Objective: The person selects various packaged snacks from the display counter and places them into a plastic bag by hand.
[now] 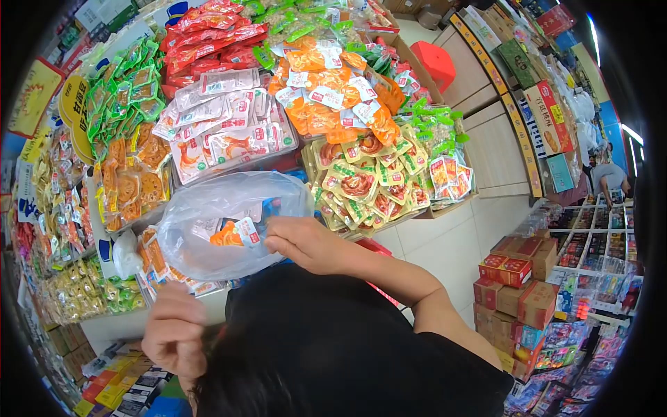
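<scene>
A clear plastic bag (198,191) hangs with its mouth spread over the snack trays. My right hand (302,244) is closed on the bag's right edge. Inside the bag lie an orange packet with a white label (226,235) and a pale packet, seen partly through the plastic. To the lower left of the bag, my left hand (175,326) is raised with its fingers bent and smeared by motion; whether it holds anything is unclear. Behind the bag sit pale pink packets (229,115), with orange packets (326,87) and yellow-green packets (368,182) to their right.
Green packets (125,94) and red packets (208,35) fill trays further back. A red stool (433,65) stands beyond the display. Stacked cartons (517,299) are at the right, near shelves (590,233). Another person (609,178) bends over at the far right.
</scene>
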A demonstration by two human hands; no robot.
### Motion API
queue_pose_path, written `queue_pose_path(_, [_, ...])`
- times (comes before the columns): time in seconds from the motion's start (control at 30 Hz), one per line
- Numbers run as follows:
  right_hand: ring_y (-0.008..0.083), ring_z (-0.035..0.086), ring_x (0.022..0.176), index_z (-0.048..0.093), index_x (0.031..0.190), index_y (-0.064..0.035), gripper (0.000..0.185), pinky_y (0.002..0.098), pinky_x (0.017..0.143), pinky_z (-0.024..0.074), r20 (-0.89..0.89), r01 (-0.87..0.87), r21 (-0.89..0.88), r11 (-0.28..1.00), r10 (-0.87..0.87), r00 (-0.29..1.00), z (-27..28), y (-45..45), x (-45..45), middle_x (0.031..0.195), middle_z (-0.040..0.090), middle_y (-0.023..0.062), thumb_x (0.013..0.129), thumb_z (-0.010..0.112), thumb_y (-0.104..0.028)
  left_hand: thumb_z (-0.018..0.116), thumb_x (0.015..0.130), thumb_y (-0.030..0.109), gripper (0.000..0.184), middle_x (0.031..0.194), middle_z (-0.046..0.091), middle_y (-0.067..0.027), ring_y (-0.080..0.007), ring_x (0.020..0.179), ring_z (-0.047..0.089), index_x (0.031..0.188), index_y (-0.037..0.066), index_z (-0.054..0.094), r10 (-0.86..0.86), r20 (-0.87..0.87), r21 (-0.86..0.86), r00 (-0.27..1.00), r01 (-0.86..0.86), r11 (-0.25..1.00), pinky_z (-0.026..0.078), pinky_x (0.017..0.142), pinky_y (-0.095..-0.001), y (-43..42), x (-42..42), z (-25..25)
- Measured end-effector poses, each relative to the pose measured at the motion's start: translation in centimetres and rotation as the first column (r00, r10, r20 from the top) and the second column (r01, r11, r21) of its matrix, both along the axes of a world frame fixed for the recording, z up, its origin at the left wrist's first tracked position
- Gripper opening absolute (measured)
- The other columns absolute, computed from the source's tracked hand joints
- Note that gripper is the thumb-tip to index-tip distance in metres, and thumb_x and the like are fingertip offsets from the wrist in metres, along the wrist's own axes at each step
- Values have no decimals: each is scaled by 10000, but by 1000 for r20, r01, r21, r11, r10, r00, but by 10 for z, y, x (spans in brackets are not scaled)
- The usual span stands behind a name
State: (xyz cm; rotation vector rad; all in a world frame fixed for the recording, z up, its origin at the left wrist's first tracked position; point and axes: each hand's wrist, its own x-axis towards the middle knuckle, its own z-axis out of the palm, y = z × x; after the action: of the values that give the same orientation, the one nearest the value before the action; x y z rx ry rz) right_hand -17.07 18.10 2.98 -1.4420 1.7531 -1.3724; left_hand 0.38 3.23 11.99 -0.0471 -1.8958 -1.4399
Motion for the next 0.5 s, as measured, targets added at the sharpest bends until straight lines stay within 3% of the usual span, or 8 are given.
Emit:
queue_pose_path(0.03, [293, 521, 650, 482, 827, -7, 188, 367, 624, 416, -3, 2, -9, 1000, -2, 1000, 0, 0, 2, 753, 495, 126, 908, 447, -172, 550, 814, 187, 132, 819, 610, -101, -214, 777, 568, 830, 62, 589, -2, -3, -9, 1000, 2, 1000, 375, 753, -357, 3, -3, 6])
queue_pose_path(0.1, [224, 566, 701, 507, 927, -12, 111, 327, 649, 449, 239, 29, 43, 999, -39, 970, 1, 1, 6, 813, 536, 101, 896, 446, -100, 579, 794, 176, 110, 845, 639, -107, -225, 752, 601, 811, 77, 624, -355, 92, 72, 930, 349, 934, 378, 791, -371, 4, -7, 20])
queue_pose_path(0.17, [236, 572, 732, 510, 962, -12, 123, 332, 662, 447, 250, 83, 12, 996, -83, 965, 1, 3, 9, 825, 547, 111, 884, 459, -92, 615, 771, 171, 113, 902, 653, -121, -228, 775, 623, 840, 90, 651, -587, 58, 98, 808, 580, 809, 370, 838, -380, 4, -9, 30])
queue_pose_path(0.23, [247, 578, 763, 514, 997, -11, 151, 337, 675, 445, 259, 145, -14, 989, -137, 956, 1, 6, 9, 838, 558, 121, 871, 472, -84, 600, 811, 148, 88, 878, 663, -114, -208, 773, 620, 868, 94, 639, -869, 3, -6, 495, 869, 495, 373, 838, -369, -4, -19, 44])
queue_pose_path(0.27, [252, 580, 755, 513, 1020, -16, 171, 335, 672, 447, 253, 135, -11, 991, -128, 959, 1, 8, 9, 847, 566, 124, 867, 484, -87, 530, 865, 195, 129, 894, 633, -67, -190, 760, 588, 833, 121, 632, -903, 14, 25, 430, 903, 430, 385, 793, -352, 3, -20, 63])
queue_pose_path(0.3, [256, 582, 747, 511, 1043, -20, 194, 334, 670, 449, 249, 126, -9, 992, -119, 961, 1, 9, 9, 856, 575, 126, 863, 496, -91, 523, 857, 343, 372, 921, 628, -97, -276, 831, 582, 1146, 110, 533, -915, -39, -105, 401, 909, 403, 378, 818, -423, 6, -18, 69])
queue_pose_path(0.37, [259, 584, 747, 516, 1035, -25, 188, 335, 669, 451, 222, 135, -18, 991, -128, 966, -2, 12, 10, 849, 579, 125, 862, 501, -99, 510, 860, 219, 230, 887, 624, -128, -260, 793, 593, 1057, 115, 566, -894, -248, -107, 374, 906, 409, 382, 792, -435, 19, -17, 74])
queue_pose_path(0.5, [273, 588, 759, 535, 1002, -36, 169, 337, 672, 457, 101, 146, -65, 987, -139, 985, -9, 15, 13, 844, 593, 122, 857, 514, -119, 486, 859, 151, 215, 913, 606, -92, -231, 738, 582, 1056, 106, 558, -911, -260, 36, 319, 946, 322, 406, 708, -421, 31, -11, 83])
